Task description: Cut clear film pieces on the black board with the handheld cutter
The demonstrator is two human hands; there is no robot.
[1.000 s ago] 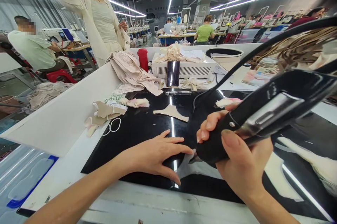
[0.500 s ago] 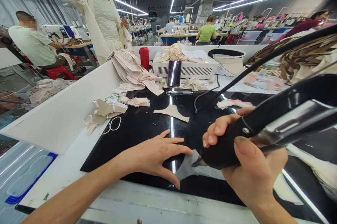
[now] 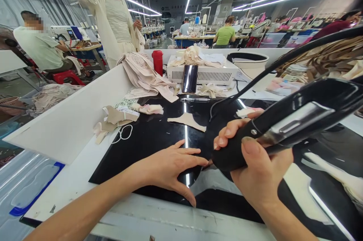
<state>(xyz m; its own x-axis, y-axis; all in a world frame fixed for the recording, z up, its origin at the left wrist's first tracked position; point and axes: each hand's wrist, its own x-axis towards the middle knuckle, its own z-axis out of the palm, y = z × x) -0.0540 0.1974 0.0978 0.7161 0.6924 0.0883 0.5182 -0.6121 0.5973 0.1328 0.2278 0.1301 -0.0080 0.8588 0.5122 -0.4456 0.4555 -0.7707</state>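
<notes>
My left hand lies with fingers spread on a glossy black board. Its fingertips touch the edge of a thin, see-through sheet that lies on the board. In my right hand is a black corded hand tool with a silvery metal strip along its side. I cannot tell its exact kind. The tool's rounded end is just right of my left fingertips, and its tip is mostly hidden. Beyond my left hand lies a curved beige fabric piece. A cream piece lies right of my right wrist.
Fabric scraps with white cord lie at left. Behind the board stand a phone, a vented white box and a red bottle. A pen lies before them. The black cable arches across the right side.
My right hand has brought the tool slightly left, closer to my left fingertips. The left hand stays spread in nearly the same place. The view has shifted a little.
</notes>
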